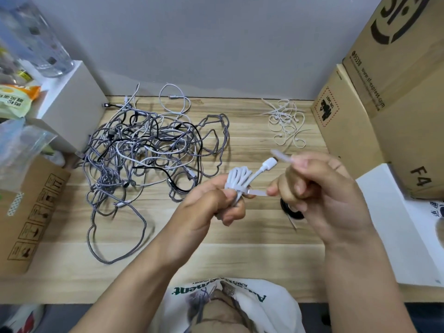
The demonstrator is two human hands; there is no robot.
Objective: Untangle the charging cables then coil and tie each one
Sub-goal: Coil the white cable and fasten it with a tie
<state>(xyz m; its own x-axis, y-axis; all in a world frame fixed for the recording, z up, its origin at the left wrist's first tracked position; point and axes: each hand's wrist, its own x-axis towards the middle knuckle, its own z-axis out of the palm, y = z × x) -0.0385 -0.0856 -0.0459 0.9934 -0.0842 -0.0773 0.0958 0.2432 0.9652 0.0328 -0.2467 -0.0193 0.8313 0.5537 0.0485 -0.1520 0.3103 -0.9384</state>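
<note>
The left hand [216, 200] is closed round the coiled white cable [236, 180], held above the table [240, 236]; the zip tie [255, 193] wraps its middle, its tail running sideways toward the right hand [319, 188], whose fingertips pinch it; pulling rightward, it seems, would tighten it; the tangled cables [149, 150] lie well left.

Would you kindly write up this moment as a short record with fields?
left hand: grips white coiled cable
right hand: pulls tail of zip tie wrapped around the coil
cable plug: sticks out toward upper right
tangled cables: heap on wooden table, left of the hands
spare zip ties: loose pile, far right of table
stage: first coil being tied
</note>
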